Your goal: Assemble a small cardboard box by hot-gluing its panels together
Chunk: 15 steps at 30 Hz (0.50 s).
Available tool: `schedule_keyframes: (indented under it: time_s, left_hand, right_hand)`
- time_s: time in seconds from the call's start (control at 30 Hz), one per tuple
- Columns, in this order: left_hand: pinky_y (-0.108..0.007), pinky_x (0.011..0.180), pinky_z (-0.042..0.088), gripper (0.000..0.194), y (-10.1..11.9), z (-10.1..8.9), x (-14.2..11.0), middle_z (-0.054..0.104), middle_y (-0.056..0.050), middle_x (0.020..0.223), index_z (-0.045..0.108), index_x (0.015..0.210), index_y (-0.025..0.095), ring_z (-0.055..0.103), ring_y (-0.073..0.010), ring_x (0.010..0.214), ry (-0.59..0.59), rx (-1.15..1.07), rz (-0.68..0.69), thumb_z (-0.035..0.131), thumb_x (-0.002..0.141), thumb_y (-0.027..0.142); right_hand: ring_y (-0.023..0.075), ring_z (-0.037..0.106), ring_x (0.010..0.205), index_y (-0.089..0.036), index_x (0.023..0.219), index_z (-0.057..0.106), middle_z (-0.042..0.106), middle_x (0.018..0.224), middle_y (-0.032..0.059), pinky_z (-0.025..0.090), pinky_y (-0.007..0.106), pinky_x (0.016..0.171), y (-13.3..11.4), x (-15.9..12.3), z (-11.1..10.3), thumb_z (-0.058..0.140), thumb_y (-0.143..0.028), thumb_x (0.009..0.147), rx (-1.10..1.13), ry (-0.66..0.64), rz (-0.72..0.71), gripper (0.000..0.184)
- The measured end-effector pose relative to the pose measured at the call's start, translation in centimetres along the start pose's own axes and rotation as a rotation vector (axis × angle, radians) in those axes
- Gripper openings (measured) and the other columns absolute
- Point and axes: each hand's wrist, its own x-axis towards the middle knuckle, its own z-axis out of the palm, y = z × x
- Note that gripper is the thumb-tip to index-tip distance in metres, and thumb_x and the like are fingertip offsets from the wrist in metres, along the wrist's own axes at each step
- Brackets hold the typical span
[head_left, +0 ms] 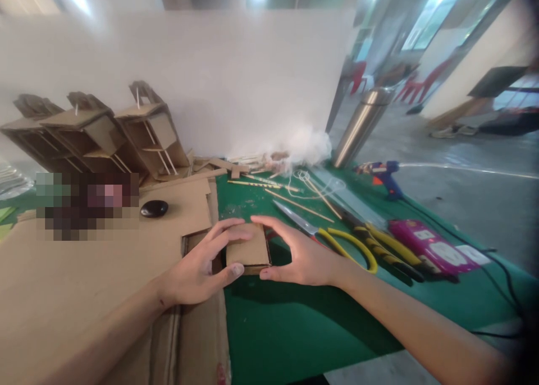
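A small flat cardboard box [249,249] lies between my two hands, over the line where brown cardboard meets the green tabletop. My left hand [197,274] grips it from the left, fingers over its top and thumb at the front edge. From the other side my right hand [306,257] holds its right end, index finger at the back corner and thumb at the front corner. Under my left hand shows the edge of another cardboard piece [194,240], partly hidden. Scissors [337,240] with yellow handles lie just behind my right hand.
Cardboard sheets [105,284] cover the left side. Cardboard structures [149,129] and a black oval object [154,208] stand there. Sticks [298,202], white fluff [305,146], a steel flask [362,128], pliers [383,247], a glue gun [389,177] and a magenta power strip [433,247] are at the right.
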Motion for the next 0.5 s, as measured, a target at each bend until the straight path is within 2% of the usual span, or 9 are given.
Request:
schedule_keyframes:
  time_s: [0.27, 0.4, 0.47, 0.5]
  left_hand:
    - [-0.053, 0.121, 0.032, 0.04, -0.2, -0.1, 0.0, 0.039, -0.009, 0.156, 0.048, 0.139, 0.031, 0.029, -0.031, 0.15, -0.025, 0.014, -0.005, 0.053, 0.099, 0.037]
    - [-0.053, 0.119, 0.035, 0.039, -0.1, -0.1, 0.1, 0.039, -0.01, 0.154, 0.049, 0.137, 0.031, 0.032, -0.0325, 0.148, -0.028, 0.021, -0.025, 0.055, 0.099, 0.038]
    - [-0.052, 0.118, 0.037, 0.039, -0.1, -0.1, 0.1, 0.038, -0.01, 0.155, 0.049, 0.136, 0.031, 0.034, -0.0322, 0.147, -0.034, 0.027, -0.035, 0.055, 0.099, 0.039]
    - [-0.051, 0.117, 0.037, 0.039, -0.1, -0.1, 0.2, 0.037, -0.01, 0.155, 0.048, 0.136, 0.031, 0.035, -0.032, 0.146, -0.038, 0.031, -0.04, 0.055, 0.099, 0.039]
  right_hand:
    - [0.0362, 0.035, 0.147, -0.031, 0.154, 0.029, 0.032, 0.162, 0.0116, 0.038, 0.059, 0.116, 0.0, 0.0, 0.0, 0.077, -0.057, 0.077, 0.002, -0.008, 0.004, 0.095]
    - [0.0373, 0.03, 0.149, -0.028, 0.157, 0.024, 0.026, 0.165, 0.0124, 0.036, 0.059, 0.117, 0.1, 0.0, -0.1, 0.08, -0.059, 0.072, 0.009, -0.047, 0.038, 0.106]
    - [0.0377, 0.032, 0.148, -0.029, 0.157, 0.022, 0.027, 0.165, 0.0123, 0.04, 0.058, 0.114, 0.1, -0.3, -0.6, 0.079, -0.062, 0.072, 0.02, -0.037, 0.007, 0.108]
    - [0.0371, 0.037, 0.146, -0.03, 0.157, 0.024, 0.029, 0.164, 0.0117, 0.043, 0.056, 0.112, 0.1, -0.5, -1.0, 0.075, -0.064, 0.076, 0.019, -0.009, -0.015, 0.101]
